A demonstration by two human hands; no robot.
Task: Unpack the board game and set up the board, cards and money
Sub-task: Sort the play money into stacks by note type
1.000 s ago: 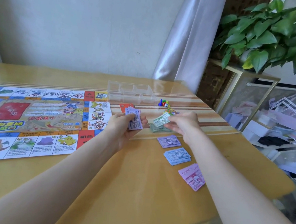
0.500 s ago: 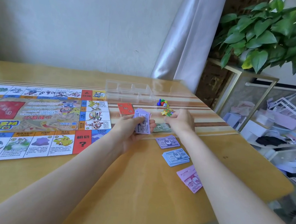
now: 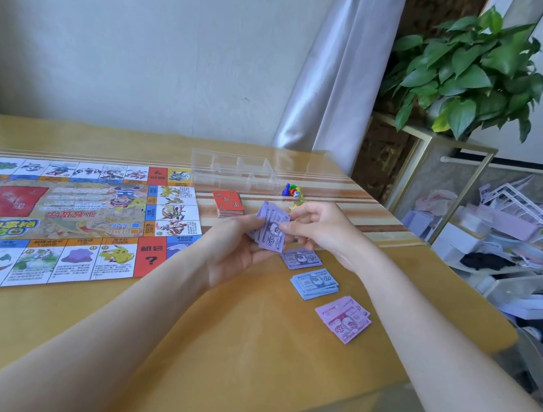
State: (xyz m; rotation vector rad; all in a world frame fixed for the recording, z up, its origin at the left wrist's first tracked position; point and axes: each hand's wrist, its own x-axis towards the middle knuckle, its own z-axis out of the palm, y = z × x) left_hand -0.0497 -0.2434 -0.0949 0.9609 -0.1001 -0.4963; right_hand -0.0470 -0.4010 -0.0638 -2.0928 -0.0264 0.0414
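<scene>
Hands: the left hand (image 3: 238, 253) is gripping a fanned wad of purple notes (image 3: 270, 228); the right hand (image 3: 320, 228) is pinching its top note.
Money piles: three flat paper stacks are lying on the table (image 3: 245, 340) to the right, namely purple (image 3: 301, 259), blue (image 3: 315, 283), pink (image 3: 343, 318).
Cards: one red deck (image 3: 228, 203) is sitting beyond the hands.
Board: one glossy rectangle (image 3: 55, 212) is lying left, its long axis running left-right.
Tray: one clear plastic tray (image 3: 233, 169) is standing far.
</scene>
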